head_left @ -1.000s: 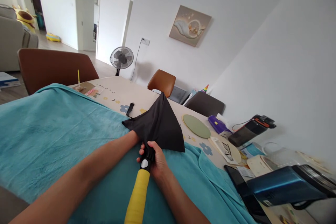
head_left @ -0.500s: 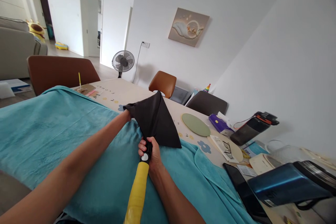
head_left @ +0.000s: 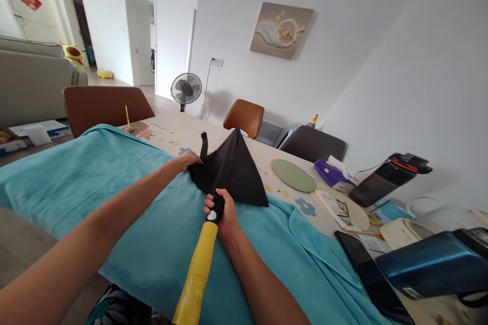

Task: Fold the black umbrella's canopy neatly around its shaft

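A black umbrella (head_left: 240, 170) with a yellow-wrapped handle (head_left: 196, 269) points away from me over a turquoise blanket (head_left: 152, 233). My right hand (head_left: 224, 212) is closed around the black neck of the handle, near a pale round button (head_left: 212, 216). On the left, my left hand (head_left: 191, 158) pinches the edge of the umbrella's folded black cloth. A short black strap (head_left: 204, 146) sticks up just beyond its fingertips. The canopy is gathered, with loose panels fanned to either side. Its far tip is hidden behind the cloth.
To the right are a green oval mat (head_left: 293, 175), a purple tissue pack (head_left: 331, 175), glasses (head_left: 343, 212), a dark tablet (head_left: 368, 271), a blue bottle (head_left: 434, 266) and a tilted dark bottle (head_left: 385, 180). Chairs (head_left: 244, 118) and a fan (head_left: 186, 89) stand beyond the table (head_left: 198, 129).
My left hand has come out from behind the black cloth and now shows at its left edge. The strap has come into view. The whole view has shifted slightly.
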Demonstrator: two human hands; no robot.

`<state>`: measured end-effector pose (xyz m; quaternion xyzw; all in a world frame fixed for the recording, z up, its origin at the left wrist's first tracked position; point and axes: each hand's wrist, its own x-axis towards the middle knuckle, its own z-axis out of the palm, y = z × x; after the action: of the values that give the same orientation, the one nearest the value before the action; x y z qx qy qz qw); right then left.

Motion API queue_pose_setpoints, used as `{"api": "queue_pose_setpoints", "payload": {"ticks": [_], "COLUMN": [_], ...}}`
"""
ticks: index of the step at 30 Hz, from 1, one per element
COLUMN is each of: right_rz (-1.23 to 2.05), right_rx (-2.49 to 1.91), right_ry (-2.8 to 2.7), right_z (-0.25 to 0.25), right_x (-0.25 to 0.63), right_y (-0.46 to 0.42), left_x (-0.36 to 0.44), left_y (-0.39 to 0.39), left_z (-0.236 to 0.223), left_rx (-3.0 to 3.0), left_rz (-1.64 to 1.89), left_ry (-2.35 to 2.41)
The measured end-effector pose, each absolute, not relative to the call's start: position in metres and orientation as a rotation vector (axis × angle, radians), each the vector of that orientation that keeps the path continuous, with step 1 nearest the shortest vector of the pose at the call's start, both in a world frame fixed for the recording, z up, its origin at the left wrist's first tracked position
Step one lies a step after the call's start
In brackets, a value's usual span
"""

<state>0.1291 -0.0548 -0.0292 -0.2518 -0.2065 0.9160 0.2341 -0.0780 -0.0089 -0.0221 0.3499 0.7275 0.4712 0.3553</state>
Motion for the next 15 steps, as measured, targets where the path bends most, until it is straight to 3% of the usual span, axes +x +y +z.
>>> {"api": "queue_pose_setpoints", "payload": {"ticks": [15], "right_rz": [2.425], "right_rx": [-0.855], "right_ry": [-0.774], "right_z": [-0.026], "right_x": [0.128], "right_y": [-0.056], "left_x": [-0.119], "left_y": [-0.026], "left_z": [-0.005], "left_rx": [0.824], "left_rz": [1.207], "left_ry": [2.157]}}
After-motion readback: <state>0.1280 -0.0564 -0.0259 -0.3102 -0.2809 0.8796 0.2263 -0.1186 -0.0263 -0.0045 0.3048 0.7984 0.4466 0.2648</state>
